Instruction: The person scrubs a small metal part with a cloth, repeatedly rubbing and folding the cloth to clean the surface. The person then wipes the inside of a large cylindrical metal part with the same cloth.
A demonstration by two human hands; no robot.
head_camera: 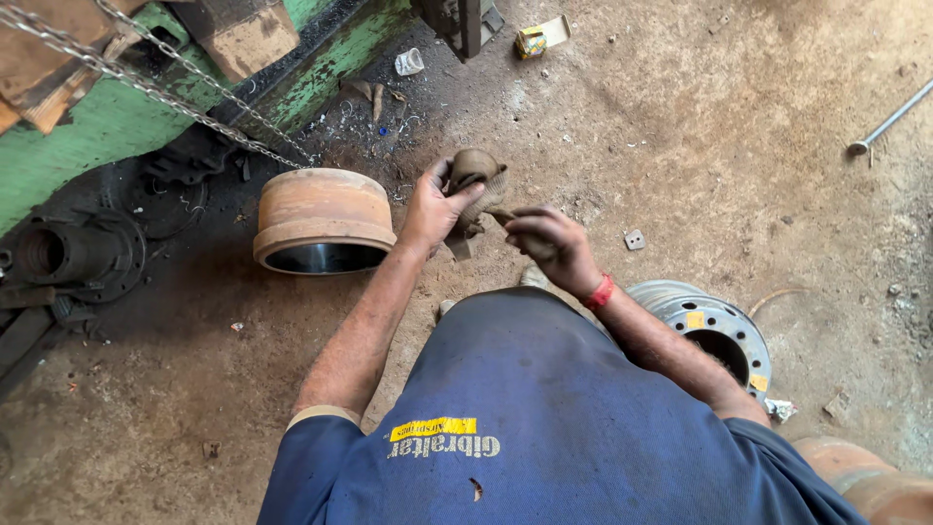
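Right at centre frame, both hands work a dirty brown rag (pixel 478 180) held above the dirt floor (pixel 700 126). Left hand (pixel 434 209) grips the rag's bunched upper part, fingers (pixel 465 194) curled tight round it w/ thumb on top. Right hand (pixel 549 243) sits just beside, at approx 4 o'clock from the left, fingers folded in and pinching the rag's lower tail; a red wristband (pixel 601 292) shows on that wrist. Can't tell if anything is wrapped inside the rag.

Rusty brake drum (pixel 324 222) lies on the floor at 9 o'clock of the left hand, near but not touching, open mouth facing the camera. A chain (pixel 185 97) runs from the top-left corner down to the drum's upper edge. Further out at 9 o'clock, a black greasy wheel hub (pixel 73 255) sits below the green painted beam (pixel 117 117).

Silver wheel rim (pixel 714 326) lies flat at 4 o'clock of the right hand, partly hidden by the forearm. Second rusty drum (pixel 865 481) peeks in at the bottom-right corner. Metal rod (pixel 889 122) lies at 2 o'clock, well apart. Small yellow carton (pixel 533 39) and a crumpled clear plastic cup (pixel 409 61) lie at 12 o'clock, near the top edge. Small metal plate (pixel 635 238) rests on the dirt just at 3 o'clock of the right hand. Person wears a blue shirt (pixel 544 428)
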